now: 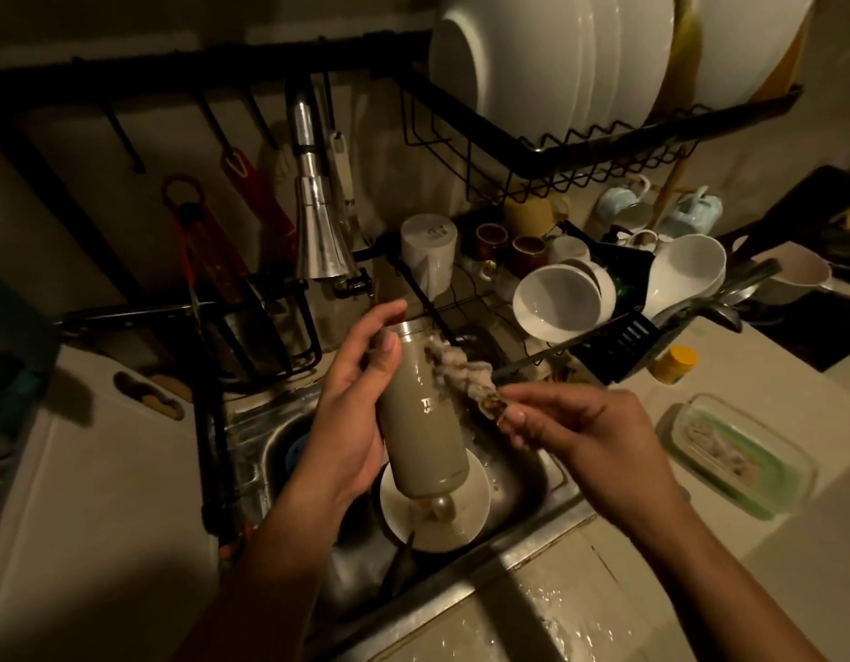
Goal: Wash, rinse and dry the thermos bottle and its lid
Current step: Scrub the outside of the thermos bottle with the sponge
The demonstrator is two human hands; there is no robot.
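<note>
The grey-green thermos bottle [425,418] is held upright over the sink, its metal mouth at the top and no lid on it. My left hand [351,403] grips its left side, thumb across the upper body. My right hand [571,427] pinches the handle end of a soapy bottle brush [461,375], whose foamy head lies against the bottle's upper right side near the mouth. I cannot make out the lid anywhere.
A chrome faucet [318,231] hangs above the steel sink [251,437], which holds a white plate [466,518] and a spoon. A black rack [618,336] with white bowls and cups stands right of the sink. A glass container [738,456] sits on the wet counter.
</note>
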